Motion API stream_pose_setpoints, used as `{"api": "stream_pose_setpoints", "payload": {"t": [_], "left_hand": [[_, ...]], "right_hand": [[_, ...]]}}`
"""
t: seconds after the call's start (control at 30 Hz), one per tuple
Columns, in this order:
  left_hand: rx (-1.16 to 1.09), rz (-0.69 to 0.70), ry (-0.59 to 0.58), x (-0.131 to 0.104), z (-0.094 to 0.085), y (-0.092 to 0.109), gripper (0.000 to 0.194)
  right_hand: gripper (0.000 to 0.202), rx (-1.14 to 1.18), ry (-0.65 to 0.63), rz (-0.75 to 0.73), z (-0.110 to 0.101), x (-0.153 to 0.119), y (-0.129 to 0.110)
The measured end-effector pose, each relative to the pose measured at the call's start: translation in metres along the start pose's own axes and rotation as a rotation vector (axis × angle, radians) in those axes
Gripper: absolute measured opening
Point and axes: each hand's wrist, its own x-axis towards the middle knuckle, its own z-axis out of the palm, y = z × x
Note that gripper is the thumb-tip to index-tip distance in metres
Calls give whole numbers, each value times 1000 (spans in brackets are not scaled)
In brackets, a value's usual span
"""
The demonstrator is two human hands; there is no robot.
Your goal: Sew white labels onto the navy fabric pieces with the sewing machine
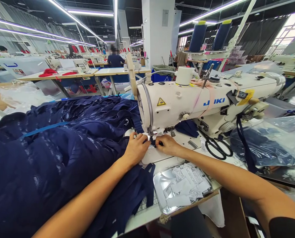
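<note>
We have the navy strip [152,142] at the needle end of the sewing machine [177,103], between our left hand [137,147], curled so we cannot tell its grip, and our right hand [169,145], pinching it from the right

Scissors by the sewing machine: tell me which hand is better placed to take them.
Right, most likely: the right hand is nearer the scissors, which lie just beyond its forearm; the left hand is farther away, with the right between.
</note>
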Motion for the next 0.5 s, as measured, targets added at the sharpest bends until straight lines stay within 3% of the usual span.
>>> {"api": "stream_pose_setpoints", "payload": {"t": [0.17, 0.37, 0.5], "left_hand": [[61, 180, -49, 0, 0, 2, 24], [3, 212, -132, 0, 2, 3, 23], [-7, 208, -151, 1, 2, 3, 22]], "right_hand": [[12, 18, 10, 3, -1, 1, -1], [10, 81, 8, 24, 1, 1, 3], [10, 209, 1, -71, 3, 1, 16]]}}
